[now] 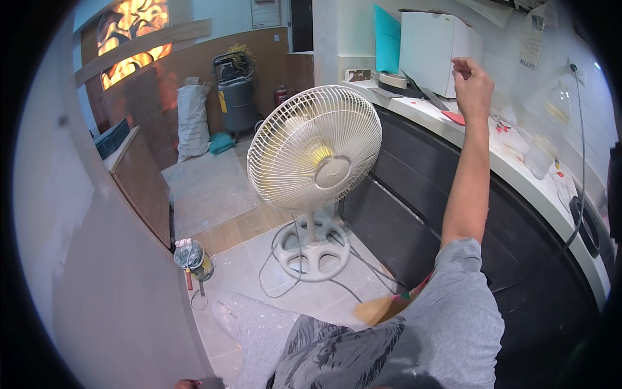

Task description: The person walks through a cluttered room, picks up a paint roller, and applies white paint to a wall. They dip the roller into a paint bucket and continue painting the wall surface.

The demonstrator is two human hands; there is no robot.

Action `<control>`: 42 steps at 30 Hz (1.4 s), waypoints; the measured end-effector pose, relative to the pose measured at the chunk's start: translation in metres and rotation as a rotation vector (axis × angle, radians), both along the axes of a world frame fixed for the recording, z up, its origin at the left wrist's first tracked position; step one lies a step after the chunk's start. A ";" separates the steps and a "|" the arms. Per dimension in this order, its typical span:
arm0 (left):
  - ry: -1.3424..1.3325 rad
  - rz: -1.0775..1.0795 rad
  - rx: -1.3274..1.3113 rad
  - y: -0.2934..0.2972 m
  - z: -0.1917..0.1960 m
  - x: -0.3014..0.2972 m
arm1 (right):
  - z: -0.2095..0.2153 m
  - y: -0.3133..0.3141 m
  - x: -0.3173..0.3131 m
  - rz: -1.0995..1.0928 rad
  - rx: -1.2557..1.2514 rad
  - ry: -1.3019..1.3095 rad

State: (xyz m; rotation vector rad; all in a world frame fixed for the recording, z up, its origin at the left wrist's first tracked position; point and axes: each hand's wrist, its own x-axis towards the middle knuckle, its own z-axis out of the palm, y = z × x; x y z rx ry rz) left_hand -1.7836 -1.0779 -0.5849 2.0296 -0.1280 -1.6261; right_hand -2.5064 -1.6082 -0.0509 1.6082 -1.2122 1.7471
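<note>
the right hand (472,84) is raised at the end of an outstretched arm, above the pale counter (518,170), its fingers curled loosely inward and pinched close at the tips; whether they grip anything is too small to tell. it hovers just in front of a white box (431,48) that stands on the counter against the wall, and just above a small flat red thing (455,117) lying near the counter edge. only a sliver of the left hand (188,384) shows at the bottom rim, so i cannot tell how it is set. beside the box lie a roll of tape (392,82) and a teal panel (387,37) leaning upright. further along the counter stand a clear plastic bottle (547,133) and a black cable (578,162) running down from the wall. dark cabinet fronts (414,214) sit under the counter. on the tiled floor a white pedestal fan (314,150) stands on its round base, its cord looped around it. a small tin (192,257) sits near the wall panel on the left.
</note>
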 end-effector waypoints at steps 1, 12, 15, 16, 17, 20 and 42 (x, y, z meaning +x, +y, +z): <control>0.002 0.009 -0.001 0.005 -0.002 0.000 | 0.001 0.003 0.011 0.053 -0.061 -0.002; 0.085 0.199 -0.056 0.126 -0.055 0.042 | 0.016 0.054 0.114 0.297 -0.370 -0.078; -0.353 -0.276 -0.016 0.132 -0.057 0.048 | -0.005 0.070 0.144 0.646 -0.493 -0.115; -0.224 -0.134 -0.002 0.097 -0.056 0.032 | -0.020 0.087 0.150 0.669 -0.398 -0.131; -0.101 -0.035 0.003 0.032 -0.040 0.000 | -0.021 0.118 0.135 0.619 -0.336 -0.117; -0.087 0.144 0.024 0.095 -0.013 0.007 | -0.073 0.123 0.219 0.970 -0.478 -0.007; -0.166 0.144 -0.021 0.114 -0.017 0.002 | -0.247 0.177 0.420 1.698 0.272 0.785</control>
